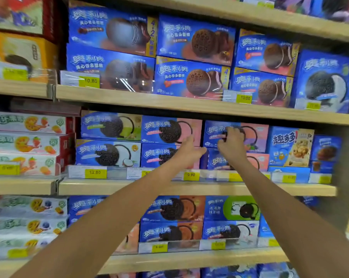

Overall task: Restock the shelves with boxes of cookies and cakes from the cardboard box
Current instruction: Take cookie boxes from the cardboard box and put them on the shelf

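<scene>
— Forearms [113, 213] stretch to the middle shelf [189, 186]. What are the hands doing?
— Left hand [189, 148], fingers straight, sits at the edge of the pink boxes [170, 130]. Right hand [231, 142] curls its fingers on the purple box [255, 135] beside them, but I cannot tell if it grips.
— Advice?
— Probably push it back squarely, label outward, flush with its neighbours. No carton is in view.

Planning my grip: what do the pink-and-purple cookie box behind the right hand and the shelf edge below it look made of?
Cookie box: printed cardboard, likely glossy; flat faces, crisp edges. Shelf edge: pale wood or wood-look laminate, matte; blur hides the grain.
</scene>
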Motion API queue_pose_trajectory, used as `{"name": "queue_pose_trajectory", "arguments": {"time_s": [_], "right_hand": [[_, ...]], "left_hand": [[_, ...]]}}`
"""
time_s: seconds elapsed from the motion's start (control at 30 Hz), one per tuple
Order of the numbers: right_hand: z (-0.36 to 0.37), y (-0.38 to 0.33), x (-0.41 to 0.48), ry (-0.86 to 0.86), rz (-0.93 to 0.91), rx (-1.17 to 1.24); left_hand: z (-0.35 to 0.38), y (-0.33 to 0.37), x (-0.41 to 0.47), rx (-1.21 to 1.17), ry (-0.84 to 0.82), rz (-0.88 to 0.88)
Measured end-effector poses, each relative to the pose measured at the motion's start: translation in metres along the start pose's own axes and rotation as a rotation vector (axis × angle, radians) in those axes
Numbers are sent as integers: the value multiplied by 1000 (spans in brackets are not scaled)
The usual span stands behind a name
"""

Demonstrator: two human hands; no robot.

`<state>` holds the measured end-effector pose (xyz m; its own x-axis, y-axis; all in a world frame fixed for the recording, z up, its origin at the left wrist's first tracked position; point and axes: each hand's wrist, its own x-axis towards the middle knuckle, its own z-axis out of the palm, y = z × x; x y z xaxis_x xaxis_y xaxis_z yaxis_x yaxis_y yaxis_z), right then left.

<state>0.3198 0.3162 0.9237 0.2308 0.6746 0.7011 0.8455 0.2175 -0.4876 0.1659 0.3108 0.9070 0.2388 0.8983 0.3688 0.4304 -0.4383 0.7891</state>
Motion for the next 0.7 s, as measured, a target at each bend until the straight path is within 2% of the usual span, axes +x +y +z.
{"name": "queue_pose_trajectory", "arguments": {"time_s": [0.2, 0.33, 0.4, 0.53, 0.7], "right_hand": [[-2, 21, 22, -56, -226, -295], [0, 28, 32, -57, -329, -349], [1, 31, 34, -61, -352, -381], [4, 38, 39, -34, -392, -401], [4, 43, 43, 31, -415, -366]], "left_hand": [[34, 7, 31, 96, 18, 62], [72, -48, 111, 152, 80, 96], [80, -57, 120, 183, 96, 120], [77, -55, 115, 168, 154, 125], [60, -3, 65, 178, 173, 111]]}}
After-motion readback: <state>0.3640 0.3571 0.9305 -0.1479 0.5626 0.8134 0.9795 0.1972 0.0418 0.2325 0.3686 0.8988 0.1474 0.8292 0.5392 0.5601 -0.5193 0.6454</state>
